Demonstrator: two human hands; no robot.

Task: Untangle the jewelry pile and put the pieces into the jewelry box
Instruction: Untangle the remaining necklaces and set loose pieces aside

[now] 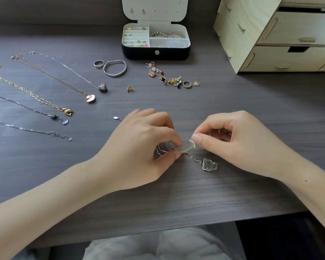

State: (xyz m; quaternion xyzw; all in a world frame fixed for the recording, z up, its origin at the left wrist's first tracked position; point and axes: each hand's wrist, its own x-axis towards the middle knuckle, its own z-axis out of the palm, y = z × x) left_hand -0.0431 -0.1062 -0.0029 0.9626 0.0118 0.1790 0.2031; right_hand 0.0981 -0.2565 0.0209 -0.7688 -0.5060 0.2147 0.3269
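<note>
Gold-and-silver tangle (184, 152): two fine chains knotted together, lying on the desk (214, 194) between the hands, not yet in the jewelry box (156, 51).
Left hand (139, 143): thumb and forefinger closed in a pinch on the chains at the knot; loose loops show beneath the palm.
Right hand (238, 139): thumb and forefinger pinch a small pale pendant (192, 143) on the knot's other side; remaining fingers curled.
Clear pendant (210, 164): lying flat on the desk, trailing from the silver chain.
Box interior: lid raised at the far edge, compartments partly filled.
Sorted pieces: necklaces (26, 91) laid straight at far left; bangle (115, 68), ring (98, 64) and earring cluster (174, 79) near the box.
Risk, tightening: drawing the hands apart would likely cinch the knot rather than free it.
Risk, breakage: a sharp tug could snap a fine link or a pendant's loop.
Risk, disturbance: the left forearm lies near the straightened necklaces; a sweep could re-tangle them.
</note>
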